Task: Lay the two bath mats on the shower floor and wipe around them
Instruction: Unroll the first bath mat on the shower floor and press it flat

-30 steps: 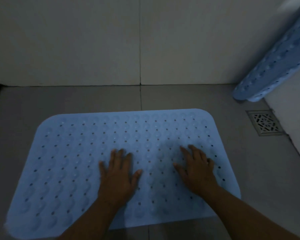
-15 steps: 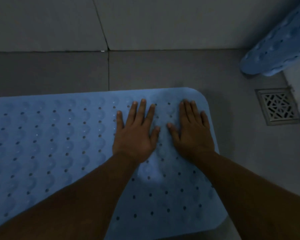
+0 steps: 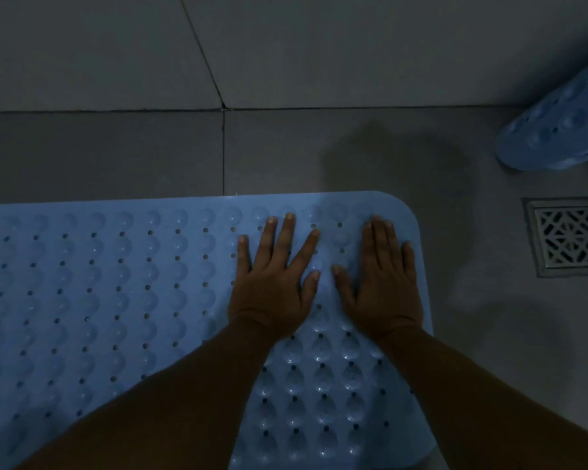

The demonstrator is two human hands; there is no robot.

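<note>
A light blue bath mat (image 3: 99, 283) with rows of holes and bumps lies flat on the grey shower floor. My left hand (image 3: 274, 279) presses palm down on it near its far right corner, fingers spread. My right hand (image 3: 382, 283) lies flat beside it, close to the mat's right edge, fingers together. Neither hand holds anything. A second blue mat (image 3: 557, 127) leans rolled against the wall in the far right corner, partly cut off by the frame.
A square metal floor drain (image 3: 567, 237) sits right of the flat mat. The tiled wall (image 3: 286, 45) rises just beyond the mat's far edge. Bare grey floor (image 3: 455, 184) shows between the mat, the drain and the leaning mat.
Both hands have slid from the mat's middle toward its far right corner, still flat on it. The view has shifted right, so the mat's left part is cut off.
</note>
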